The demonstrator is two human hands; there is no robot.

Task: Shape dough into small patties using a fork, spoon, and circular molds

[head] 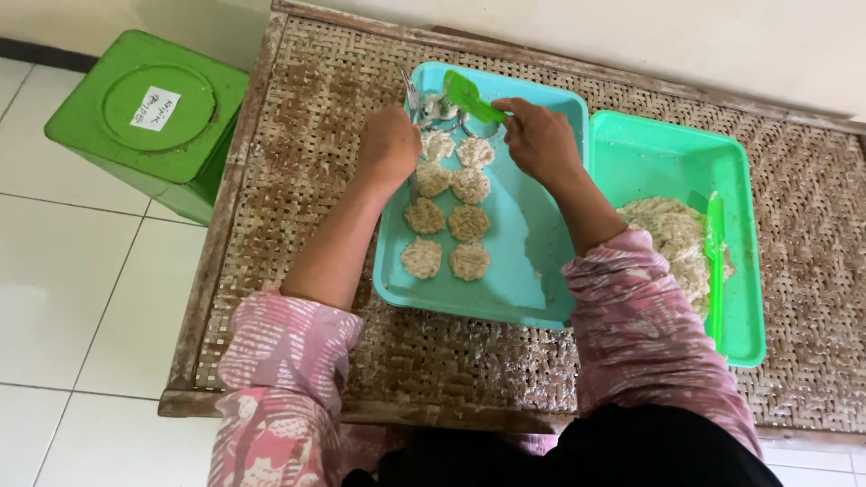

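Observation:
A turquoise tray (528, 261) lies on a woven table and holds several flat round patties (446, 221) in two columns. My right hand (539, 140) grips a green spatula (471, 97) over the tray's far end, above a metal ring mould (439, 113). My left hand (390, 144) is closed at the tray's left edge, holding a thin metal utensil (408, 90) beside the mould. Both forearms come out of pink patterned sleeves.
To the right, a green tray (672, 153) holds a heap of pale crumbly mixture (678, 242) and a second green spatula (715, 261). A green square tin with a round lid (149, 117) stands on the white tiled floor at left. A wall runs behind the table (794, 207).

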